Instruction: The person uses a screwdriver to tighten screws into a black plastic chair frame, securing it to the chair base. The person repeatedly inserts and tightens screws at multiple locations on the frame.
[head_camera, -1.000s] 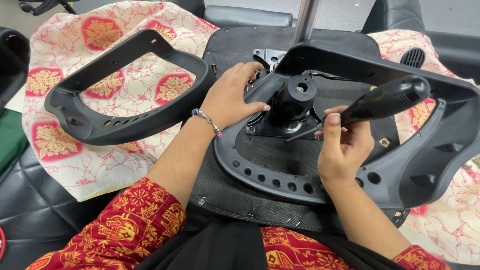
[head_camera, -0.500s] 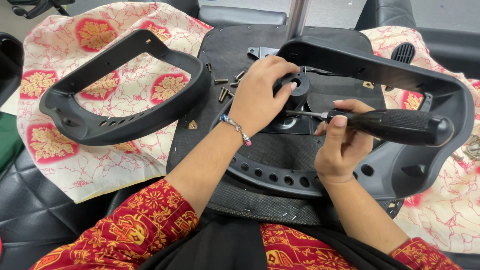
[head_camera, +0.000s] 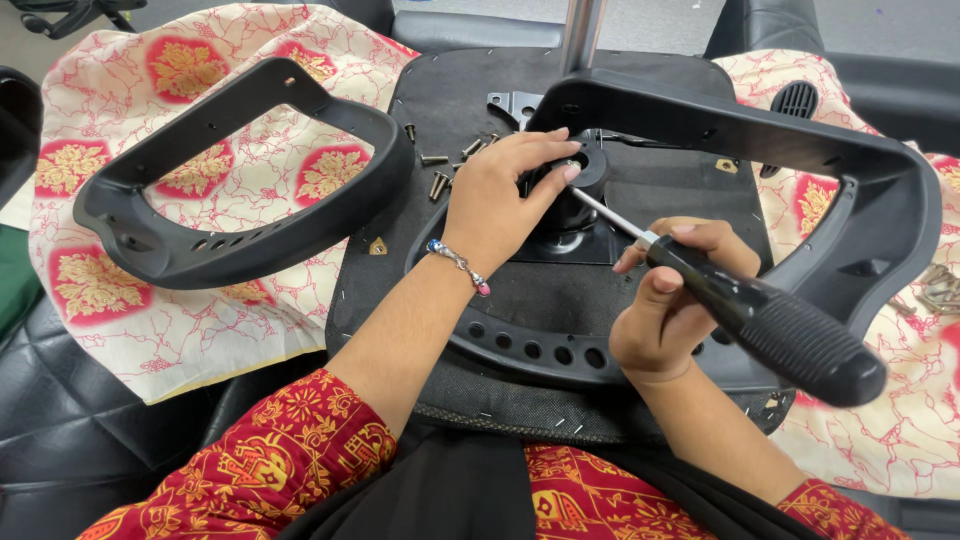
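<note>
Red sleeves (head_camera: 290, 450) patterned with gold flowers, black garment between (apron-like), beaded bracelet (head_camera: 458, 265) on left wrist.

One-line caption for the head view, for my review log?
Right hand holds a black-handled screwdriver to the seat mechanism while the left hand steadies it; loose screws and a detached armrest lie nearby.

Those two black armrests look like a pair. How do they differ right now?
The left armrest lies loose and flat on the flowered cloth, apart from both hands. The right armrest sits on the upturned seat base, arching over the mechanism where the left hand rests and the right hand aims a screwdriver. Its loop faces right; the loose one's faces up-left. Both are black plastic loops with a row of holes.
</note>
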